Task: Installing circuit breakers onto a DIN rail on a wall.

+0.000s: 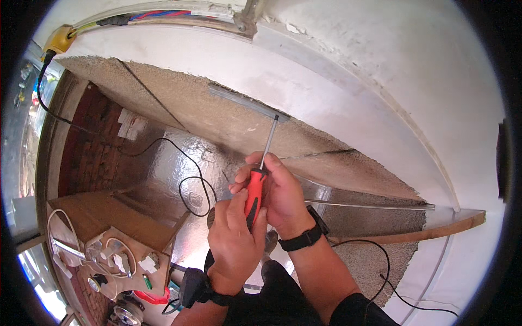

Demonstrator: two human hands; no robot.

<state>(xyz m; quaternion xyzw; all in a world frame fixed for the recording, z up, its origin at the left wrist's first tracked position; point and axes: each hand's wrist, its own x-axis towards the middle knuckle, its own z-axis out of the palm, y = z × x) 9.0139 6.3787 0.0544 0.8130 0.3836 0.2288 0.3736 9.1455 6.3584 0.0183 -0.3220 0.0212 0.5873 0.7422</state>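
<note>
A screwdriver with a red and black handle and a long metal shaft is held in both my hands, its shaft pointing up and slightly right. My left hand is closed round the lower end of the handle. Higher up, my right hand wraps the handle from behind, thumb and fingers near the base of the shaft. The dark tip overlaps the right end of a grey strip set along the rough, bare surface; whether it touches, I cannot tell.
A yellow box at upper left feeds a black cable that loops down across the middle. Cardboard with small fittings lies lower left. On the right are a thin metal strip and a curved wood-edged board.
</note>
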